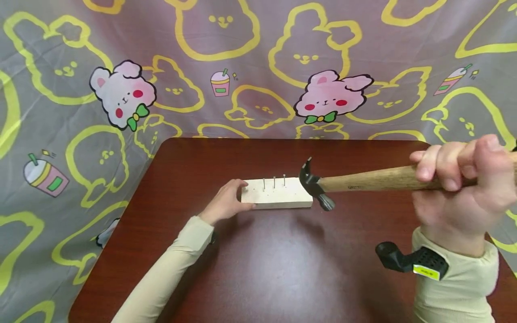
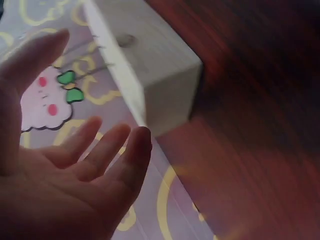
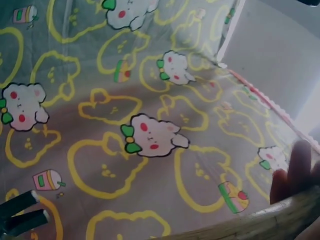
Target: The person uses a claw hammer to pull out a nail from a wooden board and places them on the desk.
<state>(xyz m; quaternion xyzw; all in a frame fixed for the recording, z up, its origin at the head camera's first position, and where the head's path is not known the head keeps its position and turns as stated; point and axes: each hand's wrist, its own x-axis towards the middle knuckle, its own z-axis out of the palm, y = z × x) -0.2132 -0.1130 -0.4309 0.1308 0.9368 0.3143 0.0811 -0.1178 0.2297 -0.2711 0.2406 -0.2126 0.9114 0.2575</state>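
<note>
A pale wooden block [image 1: 278, 193] lies on the table, with three thin nails [image 1: 274, 182] standing upright in its top. At its left end is my left hand [image 1: 226, 199], thumb and fingers spread apart around that end. In the left wrist view the left hand [image 2: 75, 165] has relaxed fingers, and the block [image 2: 165, 75] shows just beyond the fingertips. My right hand [image 1: 464, 188] grips the wooden handle of a claw hammer [image 1: 363, 179], raised at the right. The hammer's dark head overlaps the block's right end in the head view. The right wrist view shows the handle [image 3: 240, 225] and fingertips.
The dark red-brown table [image 1: 262, 255] has rounded far corners. A patterned cloth [image 1: 250, 45] hangs behind it and along its left side. A black wrist strap mount [image 1: 412, 260] sits on the right sleeve.
</note>
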